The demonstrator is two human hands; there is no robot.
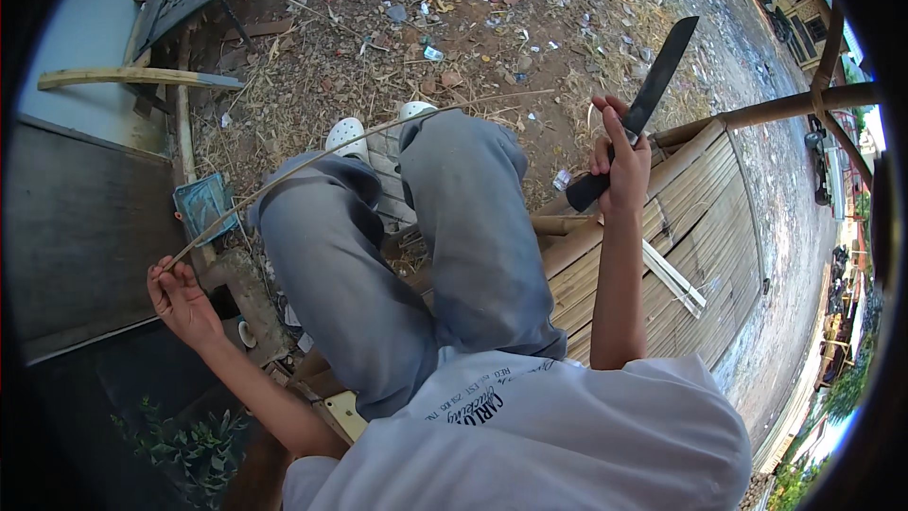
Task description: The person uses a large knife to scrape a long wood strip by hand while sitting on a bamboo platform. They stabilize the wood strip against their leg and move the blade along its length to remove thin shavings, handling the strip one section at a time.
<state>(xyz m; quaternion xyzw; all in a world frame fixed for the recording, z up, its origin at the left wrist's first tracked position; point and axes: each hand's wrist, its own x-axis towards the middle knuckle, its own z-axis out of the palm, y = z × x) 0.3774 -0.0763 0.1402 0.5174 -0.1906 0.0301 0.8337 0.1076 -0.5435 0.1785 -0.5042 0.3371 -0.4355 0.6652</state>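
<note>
My left hand, out at the left, pinches the near end of a long thin stick. The stick bows slightly and slants up and right over my knees, its far tip above the littered ground. On the right, my right hand is raised and wrapped around the black handle of a large knife. The knife's dark, broad blade points up and away to the right, apart from the stick. Some fingers of my right hand are partly hidden behind the handle.
I sit on a bamboo slat bench, with pale split strips lying on it. A phone rests by my left hip. A blue plastic basket stands at left, near a dark panel. Litter and dry leaves cover the ground.
</note>
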